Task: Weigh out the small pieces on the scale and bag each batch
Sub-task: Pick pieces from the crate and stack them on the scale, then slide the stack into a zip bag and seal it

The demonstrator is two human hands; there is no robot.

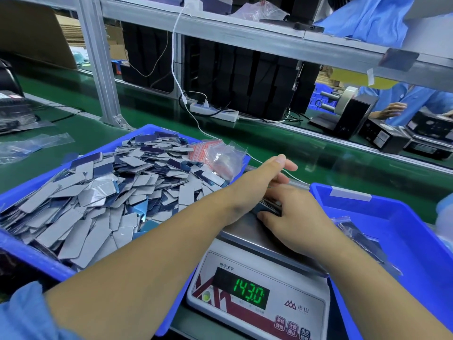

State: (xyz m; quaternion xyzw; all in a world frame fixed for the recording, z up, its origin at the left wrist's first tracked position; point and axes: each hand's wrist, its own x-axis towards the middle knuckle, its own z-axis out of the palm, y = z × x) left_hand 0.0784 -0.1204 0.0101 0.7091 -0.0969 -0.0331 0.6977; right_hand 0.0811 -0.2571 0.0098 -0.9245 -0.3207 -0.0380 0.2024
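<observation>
Two hands meet over the scale [259, 288], where a small stack of dark pieces [268, 207] sits on the steel pan. The left hand [263, 176] reaches across with its fingers straight, touching the far side of the stack. The right hand [291, 212] lies on the near side, its fingers bent around the stack. The green numbers [248, 293] read 143.0. Left of the scale, a blue tray [22, 251] is heaped with many more grey and dark pieces [103, 192], with little clear bags [218, 157] at its far corner. Right of the scale, a second blue tray [402, 231] holds filled bags [358, 231].
</observation>
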